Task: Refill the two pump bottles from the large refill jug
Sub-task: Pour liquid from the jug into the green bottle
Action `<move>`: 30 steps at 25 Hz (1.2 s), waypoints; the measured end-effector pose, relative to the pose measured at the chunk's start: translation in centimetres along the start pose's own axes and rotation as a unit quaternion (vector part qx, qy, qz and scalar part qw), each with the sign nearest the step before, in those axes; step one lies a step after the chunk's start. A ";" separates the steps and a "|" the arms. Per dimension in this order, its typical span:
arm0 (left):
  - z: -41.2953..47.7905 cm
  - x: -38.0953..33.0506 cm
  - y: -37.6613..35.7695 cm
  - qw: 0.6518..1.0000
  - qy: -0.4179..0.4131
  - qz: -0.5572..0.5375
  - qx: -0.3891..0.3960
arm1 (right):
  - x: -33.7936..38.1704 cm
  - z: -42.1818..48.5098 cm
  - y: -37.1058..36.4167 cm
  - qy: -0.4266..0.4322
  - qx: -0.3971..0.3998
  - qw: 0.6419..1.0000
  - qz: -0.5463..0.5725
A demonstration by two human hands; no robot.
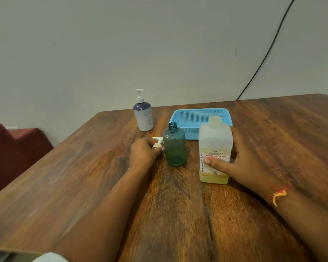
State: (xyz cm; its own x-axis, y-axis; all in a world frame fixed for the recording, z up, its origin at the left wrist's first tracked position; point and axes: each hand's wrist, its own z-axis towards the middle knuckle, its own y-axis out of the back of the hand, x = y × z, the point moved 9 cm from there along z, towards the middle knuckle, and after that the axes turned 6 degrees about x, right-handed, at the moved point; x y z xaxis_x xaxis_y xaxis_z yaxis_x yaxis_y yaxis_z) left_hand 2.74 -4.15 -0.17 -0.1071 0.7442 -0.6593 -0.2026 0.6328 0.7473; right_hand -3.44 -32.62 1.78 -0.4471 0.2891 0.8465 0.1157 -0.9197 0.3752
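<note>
1. The translucent teal plastic bottle (174, 146) stands upright on the brown wooden tabletop (83, 176) with its neck open. It looks empty, so no pouring seems to have happened yet.
2. Its white pump head (158, 142) lies just to its left. The left hand (145, 150) rests over it, fingers curled loosely about the collar; whether that grip is pinching or merely touching, I cannot tell.
3. The large square translucent refill jug (214, 150), with yellowish liquid low in it and its cap seemingly on, stands just right of the teal bottle. The right hand (240, 163) is wrapped around it, thumb pressed on the label and fingers round the far side, a grip closed on the jug.
4. The white-and-navy pump bottle (143, 115) stands further back with its pump fitted, apparently untouched.
5. A light-blue perforated plastic basket (195, 115) sits behind the jug.
6. By my reckoning, one bottle is opened; uncapping the jug, both fills and both re-cappings remain.
</note>
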 end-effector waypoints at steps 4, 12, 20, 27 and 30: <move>-0.1 0.0 0.2 1.000 -0.005 -0.015 0.002 | -0.1 0.0 0.1 0.001 -0.007 1.000 0.007; -1.3 -1.8 1.5 0.998 -0.046 -0.037 -0.023 | 0.3 0.2 0.0 -0.009 -0.021 1.000 -0.005; -3.5 -4.2 1.9 0.958 -0.156 -0.238 -0.016 | 2.7 2.9 1.0 -0.015 -0.031 0.999 -0.035; -3.8 -4.5 -1.1 0.949 -0.170 -0.234 0.125 | 2.9 5.8 2.5 -0.006 -0.033 0.997 -0.064; -3.3 -4.4 -1.6 0.952 -0.180 -0.209 0.131 | 1.4 5.7 2.2 -0.013 -0.038 0.996 -0.075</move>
State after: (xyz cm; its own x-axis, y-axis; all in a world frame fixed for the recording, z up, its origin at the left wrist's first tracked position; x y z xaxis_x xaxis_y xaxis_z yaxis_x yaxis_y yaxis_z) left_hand 0.29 -9.19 1.25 0.2801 0.4116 -0.8673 0.1000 0.8860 0.4528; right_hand 1.21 -32.78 5.95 -0.4307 0.4312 0.7928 -0.0193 -0.8827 0.4696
